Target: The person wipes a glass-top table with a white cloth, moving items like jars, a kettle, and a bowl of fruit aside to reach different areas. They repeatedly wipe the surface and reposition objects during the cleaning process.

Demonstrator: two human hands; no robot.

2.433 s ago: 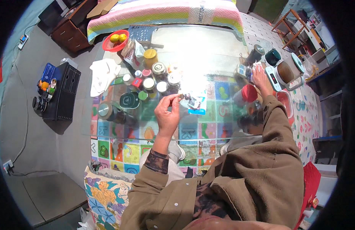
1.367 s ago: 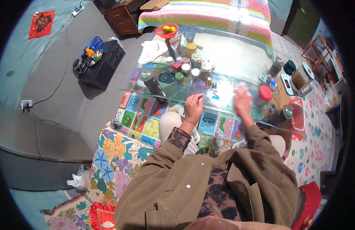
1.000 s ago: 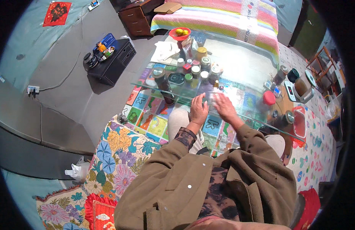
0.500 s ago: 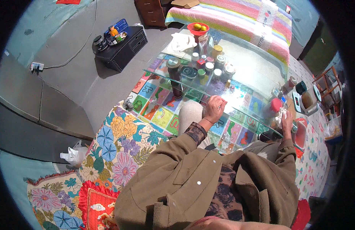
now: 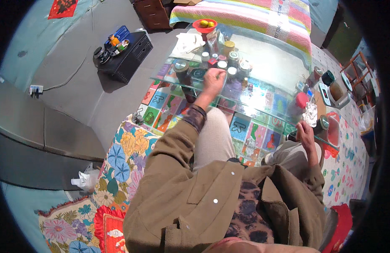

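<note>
My left hand reaches over the glass table, its fingers closed around a small green-lidded jar of which only a bit of green shows. Close by on the glass are a dark round container, a tall dark jar and several white-lidded jars. At the table's near right edge is my right hand, fingers curled; whatever they may grip there is hidden. A crumpled white cloth lies just beyond it, apart from the fingers.
Far left on the table are a red bowl of yellow fruit and a white cloth. To the right stand a pink-lidded container, a lidded jar, a white scale and a red-rimmed tub. The glass edge crosses above my knees.
My left hand has moved forward and left, from the near glass edge onto the green-lidded jar. My right hand has let go of the white cloth and drawn back toward me.
</note>
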